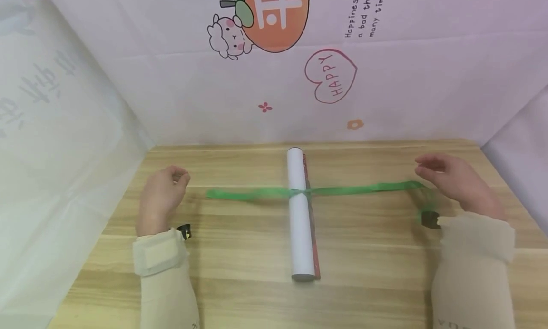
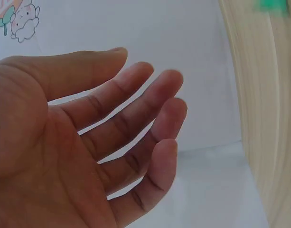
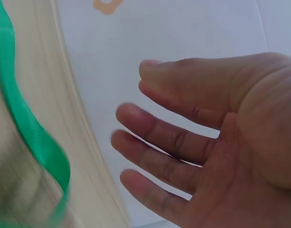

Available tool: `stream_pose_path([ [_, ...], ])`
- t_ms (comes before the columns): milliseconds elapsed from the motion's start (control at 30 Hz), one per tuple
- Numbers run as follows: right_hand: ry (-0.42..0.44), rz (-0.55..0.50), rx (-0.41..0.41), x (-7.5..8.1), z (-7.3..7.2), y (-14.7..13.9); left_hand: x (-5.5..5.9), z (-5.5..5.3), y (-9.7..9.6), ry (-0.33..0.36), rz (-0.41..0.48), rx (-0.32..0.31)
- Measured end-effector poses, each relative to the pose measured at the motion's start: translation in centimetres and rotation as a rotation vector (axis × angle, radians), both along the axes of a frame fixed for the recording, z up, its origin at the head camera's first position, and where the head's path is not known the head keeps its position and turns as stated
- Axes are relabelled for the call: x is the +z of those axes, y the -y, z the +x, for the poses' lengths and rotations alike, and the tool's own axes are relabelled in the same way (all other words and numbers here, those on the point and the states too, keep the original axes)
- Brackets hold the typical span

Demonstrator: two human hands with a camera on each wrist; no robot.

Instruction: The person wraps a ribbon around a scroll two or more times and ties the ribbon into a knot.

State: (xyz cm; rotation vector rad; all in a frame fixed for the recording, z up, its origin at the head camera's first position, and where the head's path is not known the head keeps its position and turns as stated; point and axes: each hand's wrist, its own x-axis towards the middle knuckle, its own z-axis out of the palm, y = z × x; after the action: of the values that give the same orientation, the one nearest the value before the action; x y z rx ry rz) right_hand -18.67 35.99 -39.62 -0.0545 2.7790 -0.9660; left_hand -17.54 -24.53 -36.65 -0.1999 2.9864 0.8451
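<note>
A white paper roll point(image 1: 301, 234) with a red edge along its right side lies lengthwise on the wooden table. Around its middle goes a green ribbon point(image 1: 355, 190), crossed or knotted on top, its two ends stretching left and right. My left hand point(image 1: 164, 195) is held above the table beyond the ribbon's left end, its fingers relaxed and nothing in them. Past the right end is my right hand point(image 1: 462, 184), also empty with fingers loosely bent. In the right wrist view the ribbon point(image 3: 29, 123) curls beside that hand, apart from the fingers.
The wooden table point(image 1: 239, 248) ends at a white printed cloth point(image 1: 192, 100) standing behind it, with cartoon drawings and lettering. White cloth point(image 1: 55, 153) also hangs at the left side. Dark wrist devices point(image 1: 430, 219) sit by both cuffs.
</note>
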Motion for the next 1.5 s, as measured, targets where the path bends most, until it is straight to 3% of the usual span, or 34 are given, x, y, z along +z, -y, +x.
stream_pose_path([
  [133, -0.026, 0.006, 0.007, 0.1, -0.4, 0.9, 0.0, -0.2, -1.2, -0.062, 0.007, -0.054],
  [400, -0.084, 0.017, 0.129, 0.1, -1.5, 4.5, -0.6, -1.3, -5.1, -0.151, 0.065, -0.269],
  [567, -0.106, 0.018, 0.193, 0.0, -2.1, 7.9, -1.1, -1.3, -7.6, -0.132, 0.083, -0.375],
  [800, -0.087, 0.025, 0.314, -0.8, -2.5, 13.8, -2.4, -1.4, -12.1, 0.003, 0.037, -0.469],
  [1000, -0.051, 0.045, 0.369, -2.1, -1.7, 17.7, -4.1, -1.2, -14.8, -0.059, -0.118, -0.560],
  [1300, -0.066, 0.064, 0.410, -3.3, -1.7, 19.5, -4.8, -1.1, -16.0, -0.033, -0.140, -0.595],
  [1500, -0.107, 0.094, 0.418, -3.1, -1.7, 19.3, -4.7, -1.1, -15.9, -0.052, -0.147, -0.570],
])
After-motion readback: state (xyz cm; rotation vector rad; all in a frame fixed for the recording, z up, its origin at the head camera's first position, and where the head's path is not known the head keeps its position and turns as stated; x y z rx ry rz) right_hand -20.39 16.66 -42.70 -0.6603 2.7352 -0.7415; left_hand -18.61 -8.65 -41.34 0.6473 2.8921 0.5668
